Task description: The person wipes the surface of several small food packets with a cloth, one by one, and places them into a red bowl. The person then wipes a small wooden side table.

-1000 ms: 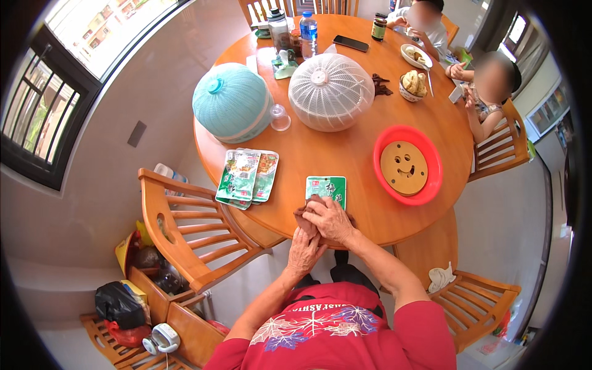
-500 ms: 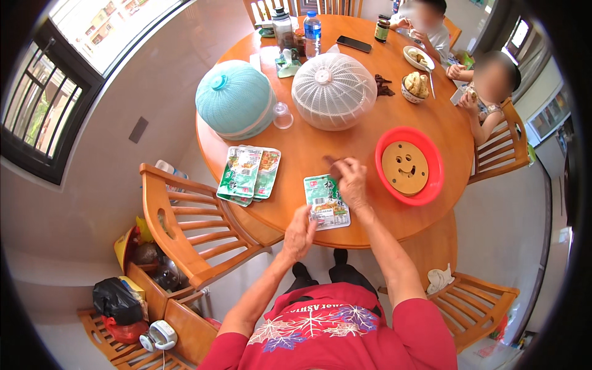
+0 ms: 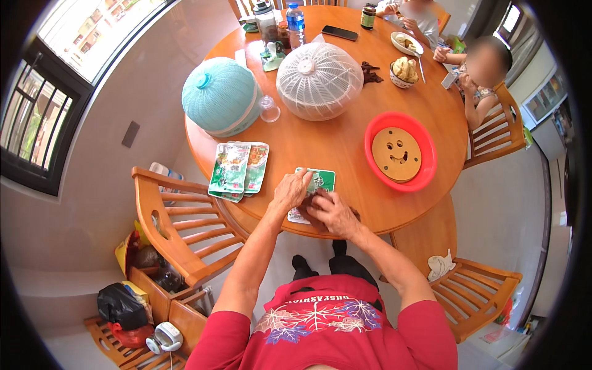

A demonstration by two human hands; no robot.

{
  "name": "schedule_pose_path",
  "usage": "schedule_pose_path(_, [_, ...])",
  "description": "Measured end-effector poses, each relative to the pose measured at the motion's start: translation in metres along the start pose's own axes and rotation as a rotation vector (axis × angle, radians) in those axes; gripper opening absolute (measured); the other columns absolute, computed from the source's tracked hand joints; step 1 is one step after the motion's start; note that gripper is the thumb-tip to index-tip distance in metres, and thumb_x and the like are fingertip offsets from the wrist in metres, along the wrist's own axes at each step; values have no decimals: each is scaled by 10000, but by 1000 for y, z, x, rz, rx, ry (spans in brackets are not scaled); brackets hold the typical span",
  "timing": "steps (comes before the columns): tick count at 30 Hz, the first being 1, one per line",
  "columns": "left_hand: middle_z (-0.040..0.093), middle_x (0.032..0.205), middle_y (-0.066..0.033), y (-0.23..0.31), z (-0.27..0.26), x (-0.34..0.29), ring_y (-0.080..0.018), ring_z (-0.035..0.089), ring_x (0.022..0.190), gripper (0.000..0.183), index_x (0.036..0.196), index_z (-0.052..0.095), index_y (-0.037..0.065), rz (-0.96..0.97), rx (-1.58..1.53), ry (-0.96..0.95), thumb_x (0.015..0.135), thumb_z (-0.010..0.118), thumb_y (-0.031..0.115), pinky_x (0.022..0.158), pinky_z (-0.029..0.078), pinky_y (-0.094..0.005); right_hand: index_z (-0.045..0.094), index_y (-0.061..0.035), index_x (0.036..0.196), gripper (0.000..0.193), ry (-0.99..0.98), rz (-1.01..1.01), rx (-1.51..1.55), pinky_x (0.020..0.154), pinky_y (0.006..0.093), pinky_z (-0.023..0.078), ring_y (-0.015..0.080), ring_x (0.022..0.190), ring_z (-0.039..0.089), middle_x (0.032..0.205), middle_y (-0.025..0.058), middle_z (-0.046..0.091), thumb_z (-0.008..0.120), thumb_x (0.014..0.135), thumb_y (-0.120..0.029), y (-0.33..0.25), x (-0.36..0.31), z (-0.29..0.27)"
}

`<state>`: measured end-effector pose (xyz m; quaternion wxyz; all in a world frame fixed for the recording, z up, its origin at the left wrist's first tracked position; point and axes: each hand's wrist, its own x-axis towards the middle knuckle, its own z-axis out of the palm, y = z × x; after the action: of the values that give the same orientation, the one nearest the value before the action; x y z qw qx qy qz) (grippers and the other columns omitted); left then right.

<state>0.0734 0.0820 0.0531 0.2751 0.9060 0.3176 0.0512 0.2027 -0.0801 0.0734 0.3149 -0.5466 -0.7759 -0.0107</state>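
A flat green and white food packet [image 3: 323,177] lies on the round table near its front edge. My left hand [image 3: 292,190] grips its upper left side, fingers close together and pointing away from me. My right hand [image 3: 332,213] is closed on a dark brown cloth [image 3: 313,219] and presses it on the packet's lower part. Much of the packet is hidden under the hands and cloth. To the left, several similar packets [image 3: 229,168] lie in an overlapping pile.
Right of my hands sits a red basin [image 3: 373,161] holding a round wooden smiley-face board [image 3: 396,154]. A blue mesh cover [image 3: 219,95], a white mesh cover [image 3: 320,86] and a clear cup [image 3: 269,111] stand farther back. Two people sit at the far right by a bowl of food [image 3: 404,73].
My right hand has brought the brown cloth down and left onto the packet. My left hand has moved up along the packet's left side. The view has shifted slightly.
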Motion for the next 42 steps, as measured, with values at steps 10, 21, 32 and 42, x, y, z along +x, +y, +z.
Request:
schedule_pose_path(10, [621, 1144, -200, 13, -26, 24, -406, 621, 963, 376, 1338, 442, 145, 77, 127, -240, 967, 385, 150, 792, 513, -444, 634, -93, 1018, 271, -54, 290, -131, 821, 402, 475, 316, 980, 492, 1132, 74, 524, 625, 748, -122, -35, 36, 25])
schedule_pose_path(21, [573, 1249, -186, 29, -15, -10, -369, 569, 1079, 467, 1299, 464, 104, -42, 91, -85, 885, 569, 291, 905, 469, -439, 663, -90, 932, 263, -264, 7, 245, 885, 431, 447, 329, 1026, 489, 1077, 70, 538, 683, 671, -116, -43, -29, 6])
schedule_pose_path(32, [189, 1562, -118, 22, 44, -50, -282, 187, 1440, 696, 1486, 221, 72, 42, 247, 191, 925, 531, 345, 1142, 160, -495, 615, -119, 1141, 429, 63, 389, -61, 892, 427, 459, 351, 1014, 484, 1159, 87, 526, 600, 732, 10, 5, -8, 11])
schedule_pose_path(42, [423, 1292, -198, 24, 51, -63, -383, 411, 1193, 577, 1240, 496, 84, 151, 86, 435, 752, 759, 244, 1000, 362, -461, 641, -131, 1046, 318, 222, 536, -31, 862, 436, 452, 328, 1002, 497, 1084, 95, 549, 620, 736, -69, 57, 49, 8])
